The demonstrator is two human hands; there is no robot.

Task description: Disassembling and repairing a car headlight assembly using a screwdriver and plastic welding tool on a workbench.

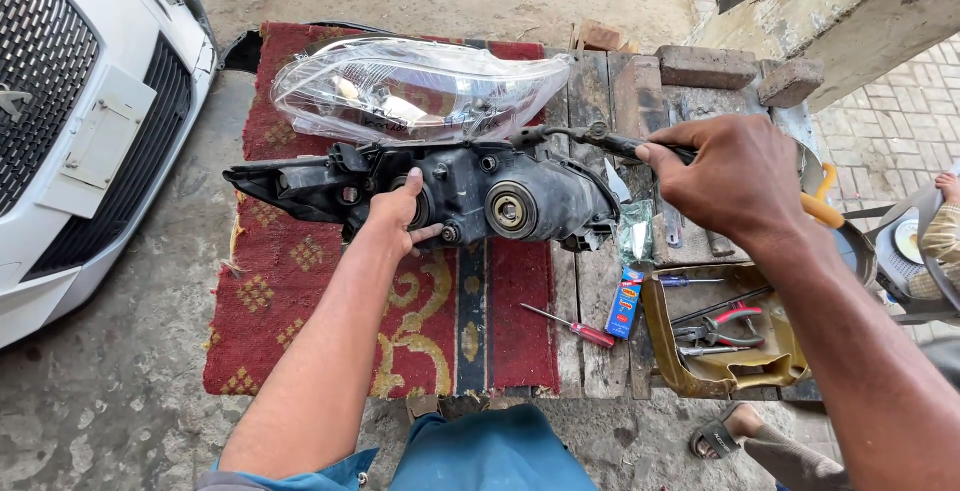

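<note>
The headlight assembly (pixel 430 166) is laid across the upper middle of the frame on a red patterned rug (pixel 270 291) that is spread over a wooden counter (pixel 590 341), its clear lens turned toward the top of the frame and its black rear housing turned toward the bottom. The left hand (pixel 403 213) is pressed against the back of the housing, beside a round socket, with the fingers bent loosely against the plastic and not clamped around anything. The right hand (pixel 728 179), at right of centre, is closed around the dark handle of a long tool (pixel 590 137) whose tip is held at the upper right edge of the housing.

A red-handled screwdriver (pixel 572 327) is seen on the counter below the assembly, with a small blue box (pixel 626 303) just beside it. A yellowish tray (pixel 715 336) holding pliers is set at lower right. A white car bumper (pixel 90 121) fills the upper left of the frame.
</note>
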